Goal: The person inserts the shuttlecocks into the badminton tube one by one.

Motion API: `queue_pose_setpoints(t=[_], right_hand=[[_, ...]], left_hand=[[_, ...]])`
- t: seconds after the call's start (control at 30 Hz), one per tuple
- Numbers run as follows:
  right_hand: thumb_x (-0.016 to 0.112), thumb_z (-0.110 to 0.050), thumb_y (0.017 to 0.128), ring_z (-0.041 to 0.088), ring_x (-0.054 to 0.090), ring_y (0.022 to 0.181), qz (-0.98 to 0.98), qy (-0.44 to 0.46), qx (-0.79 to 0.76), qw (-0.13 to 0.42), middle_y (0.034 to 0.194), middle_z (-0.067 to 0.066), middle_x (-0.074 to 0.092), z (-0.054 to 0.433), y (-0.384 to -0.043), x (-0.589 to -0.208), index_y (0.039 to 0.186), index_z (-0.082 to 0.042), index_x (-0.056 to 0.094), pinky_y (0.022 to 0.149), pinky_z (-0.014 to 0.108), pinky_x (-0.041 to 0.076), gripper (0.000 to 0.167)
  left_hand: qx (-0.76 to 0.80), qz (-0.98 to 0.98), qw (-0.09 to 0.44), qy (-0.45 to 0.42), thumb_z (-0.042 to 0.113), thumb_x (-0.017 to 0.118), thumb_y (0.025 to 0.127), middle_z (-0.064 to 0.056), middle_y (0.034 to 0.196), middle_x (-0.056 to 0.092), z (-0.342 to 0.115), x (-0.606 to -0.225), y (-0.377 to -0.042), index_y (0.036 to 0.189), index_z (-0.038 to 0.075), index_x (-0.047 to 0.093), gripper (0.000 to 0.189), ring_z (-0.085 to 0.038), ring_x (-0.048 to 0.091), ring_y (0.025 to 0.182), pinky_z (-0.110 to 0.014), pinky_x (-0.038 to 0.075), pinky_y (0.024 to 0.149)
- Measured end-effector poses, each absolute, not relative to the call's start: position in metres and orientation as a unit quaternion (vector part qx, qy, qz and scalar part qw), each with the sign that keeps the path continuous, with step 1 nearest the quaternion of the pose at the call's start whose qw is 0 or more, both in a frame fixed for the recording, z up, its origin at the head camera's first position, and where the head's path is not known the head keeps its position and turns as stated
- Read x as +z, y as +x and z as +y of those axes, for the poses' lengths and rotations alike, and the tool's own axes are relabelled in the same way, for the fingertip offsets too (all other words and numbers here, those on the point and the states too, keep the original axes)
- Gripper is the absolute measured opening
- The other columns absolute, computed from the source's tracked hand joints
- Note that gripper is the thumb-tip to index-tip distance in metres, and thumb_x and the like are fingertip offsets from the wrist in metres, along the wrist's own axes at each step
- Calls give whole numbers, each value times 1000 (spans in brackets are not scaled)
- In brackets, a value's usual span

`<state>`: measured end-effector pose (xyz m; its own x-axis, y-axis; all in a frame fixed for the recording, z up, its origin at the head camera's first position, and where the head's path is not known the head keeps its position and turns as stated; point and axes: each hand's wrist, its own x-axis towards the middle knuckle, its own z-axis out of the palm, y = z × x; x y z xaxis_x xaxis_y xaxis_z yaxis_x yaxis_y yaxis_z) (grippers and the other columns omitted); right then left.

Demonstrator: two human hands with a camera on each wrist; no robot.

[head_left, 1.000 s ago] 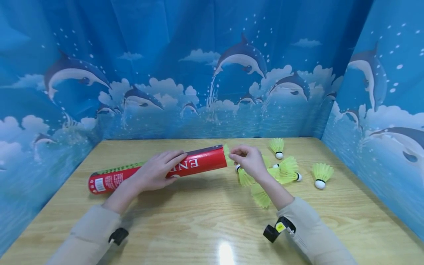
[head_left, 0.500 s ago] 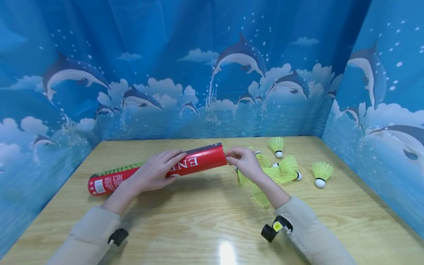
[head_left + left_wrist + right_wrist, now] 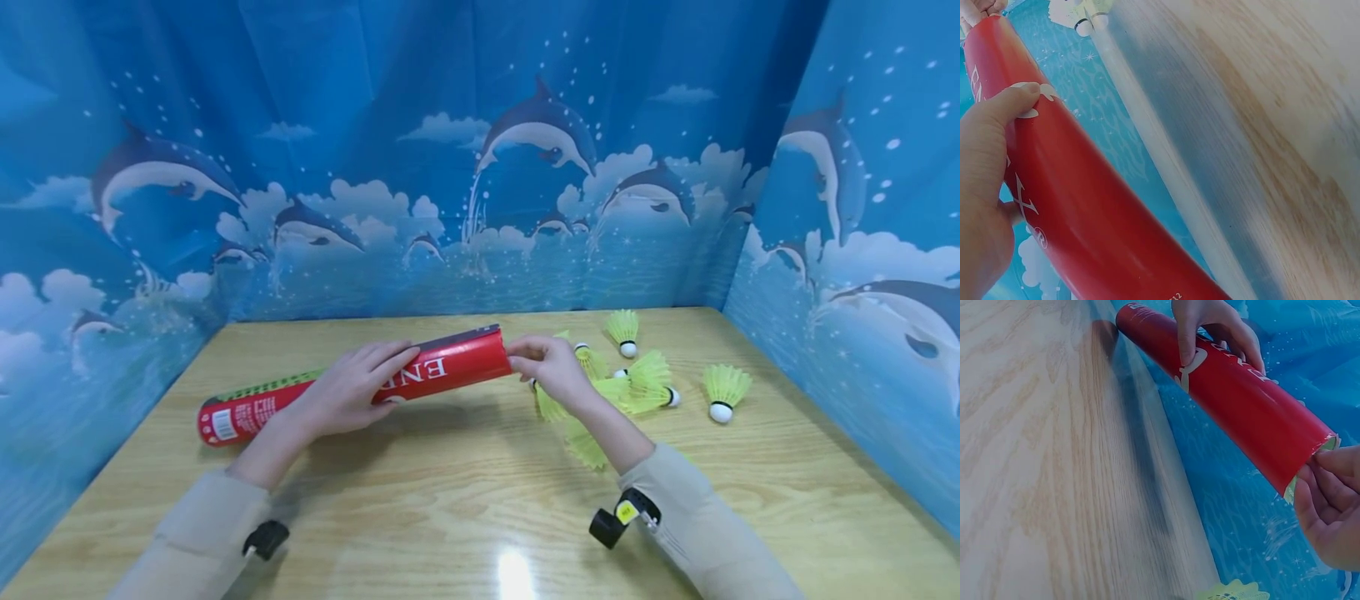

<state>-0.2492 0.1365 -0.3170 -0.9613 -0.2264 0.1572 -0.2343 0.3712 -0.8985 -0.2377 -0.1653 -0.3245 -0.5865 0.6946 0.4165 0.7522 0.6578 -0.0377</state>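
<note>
A long red cylindrical shuttlecock tube [image 3: 457, 365] lies aslant, its right end raised off the table and its left end low. My left hand [image 3: 351, 390] grips it around the middle from above, the thumb along the near side in the left wrist view. At the raised, open end, my right hand [image 3: 551, 367] has thumb and fingers at the mouth. The right wrist view shows the yellow-green skirt edge of a shuttlecock [image 3: 1289, 491] just at the rim, pinched by the right fingers; the rest of it is hidden inside the tube.
Several yellow-green shuttlecocks [image 3: 649, 372] lie in a loose cluster beneath and right of the right hand. Two others, a far shuttlecock [image 3: 622, 327] and a right-hand shuttlecock [image 3: 726, 385], lie apart. A dolphin-print curtain [image 3: 420, 167] borders the wooden table [image 3: 420, 508].
The right hand has moved slightly left to the tube's mouth, and the shuttlecock skirt that stuck out has gone in to about the rim. The left hand stays in place.
</note>
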Motion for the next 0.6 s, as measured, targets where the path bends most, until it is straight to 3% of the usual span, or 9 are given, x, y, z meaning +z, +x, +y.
queue_pose_setpoints(t=[0.1,0.37,0.6], right_hand=[[61,-8,89,24,63,83,-812,141,565,-15,100,13,67,141,-249,-316,112,2,63,71,32,53,25],[59,-12,91,26,61,93,-792,145,591,-42,106,15,65,160,-245,-311,116,3,59,85,52,47,30],[55,-18,93,28,60,96,-817,124,561,-42,112,22,61,192,-241,-304,120,4,56,79,40,51,34]], left_hand=[[-71,-888,200,-407,19,87,63,-11,135,46,-165,-324,-238,139,11,40,90,-27,46,119,-49,46,88],[-76,-888,203,-405,19,87,62,-12,134,47,-168,-324,-240,139,10,39,91,-28,47,117,-49,47,88],[-74,-886,206,-409,19,87,62,-12,135,46,-170,-325,-242,139,10,40,90,-28,47,117,-49,47,88]])
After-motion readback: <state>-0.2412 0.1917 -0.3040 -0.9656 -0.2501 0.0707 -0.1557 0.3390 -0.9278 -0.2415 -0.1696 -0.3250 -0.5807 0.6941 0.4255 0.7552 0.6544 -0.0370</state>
